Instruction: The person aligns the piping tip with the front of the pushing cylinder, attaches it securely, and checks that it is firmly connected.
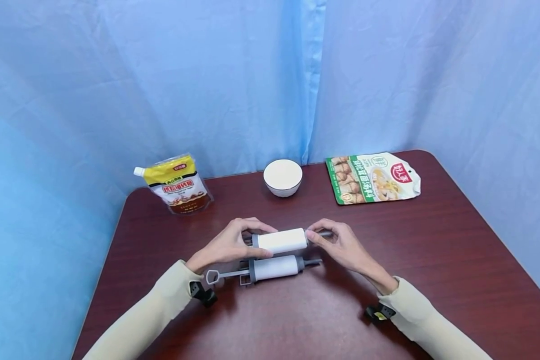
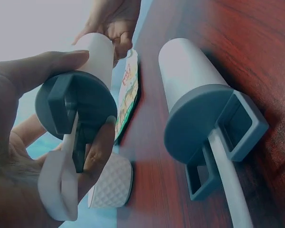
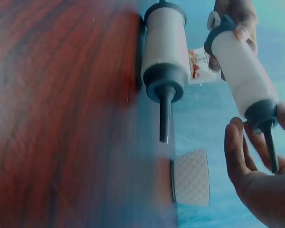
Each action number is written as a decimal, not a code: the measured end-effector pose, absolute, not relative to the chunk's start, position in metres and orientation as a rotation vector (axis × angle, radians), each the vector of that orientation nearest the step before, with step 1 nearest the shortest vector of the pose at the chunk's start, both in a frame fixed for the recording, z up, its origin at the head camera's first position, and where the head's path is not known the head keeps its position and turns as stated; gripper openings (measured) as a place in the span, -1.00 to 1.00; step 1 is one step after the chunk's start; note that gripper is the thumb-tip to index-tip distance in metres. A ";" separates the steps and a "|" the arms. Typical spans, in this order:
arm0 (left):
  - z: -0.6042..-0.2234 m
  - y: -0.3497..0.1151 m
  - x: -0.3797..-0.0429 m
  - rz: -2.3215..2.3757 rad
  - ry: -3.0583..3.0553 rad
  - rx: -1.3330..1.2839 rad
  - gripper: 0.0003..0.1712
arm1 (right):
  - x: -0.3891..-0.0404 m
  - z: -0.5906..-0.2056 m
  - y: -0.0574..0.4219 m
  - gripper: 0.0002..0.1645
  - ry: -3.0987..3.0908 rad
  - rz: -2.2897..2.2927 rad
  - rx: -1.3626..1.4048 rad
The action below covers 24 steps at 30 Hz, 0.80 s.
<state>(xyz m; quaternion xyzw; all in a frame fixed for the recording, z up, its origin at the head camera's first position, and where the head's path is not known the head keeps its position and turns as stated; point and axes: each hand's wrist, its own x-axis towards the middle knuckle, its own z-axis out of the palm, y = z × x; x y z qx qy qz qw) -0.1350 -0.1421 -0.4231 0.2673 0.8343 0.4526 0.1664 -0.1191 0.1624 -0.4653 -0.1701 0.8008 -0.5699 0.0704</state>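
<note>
A large white-barrelled syringe [image 1: 282, 241] with grey end caps is held above the table between both hands. My left hand [image 1: 231, 244] grips its plunger end, thumb and fingers on either side of the grey flange. At the nozzle end, my right hand [image 1: 342, 245] pinches around the grey cap; the right wrist view shows the thin nozzle [image 3: 270, 152] pointing out past the fingers. In the left wrist view the held syringe's loop handle [image 2: 59, 185] sits close to the flange. A second, matching syringe [image 1: 276, 268] lies nearer me, its plunger pulled out.
On the dark red wooden table [image 1: 432, 250], a white bowl [image 1: 282, 177] stands at the back middle. A spouted pouch [image 1: 180, 185] of brown sauce is at back left, and a green-and-white packet [image 1: 372, 179] lies at back right. Blue curtains [image 1: 207, 90] hang behind.
</note>
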 end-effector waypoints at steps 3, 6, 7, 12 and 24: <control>-0.423 -0.143 -0.134 1.287 2.373 0.750 -0.50 | -0.120 -0.463 0.162 -0.75 2.373 -1.755 -0.581; -0.423 -0.142 -0.134 1.301 2.363 0.749 -0.50 | -0.122 -0.459 0.164 -0.74 2.357 -1.775 -0.640; -0.422 -0.141 -0.133 1.312 2.359 0.745 -0.50 | -0.123 -0.457 0.166 -0.74 2.360 -1.769 -0.652; -0.423 -0.144 -0.134 1.377 2.344 0.714 -0.50 | -0.125 -0.451 0.173 -0.59 2.282 -1.733 -0.700; -0.425 -0.140 -0.136 1.405 2.320 0.735 -0.50 | -0.132 -0.454 0.174 -0.79 2.286 -1.747 -0.551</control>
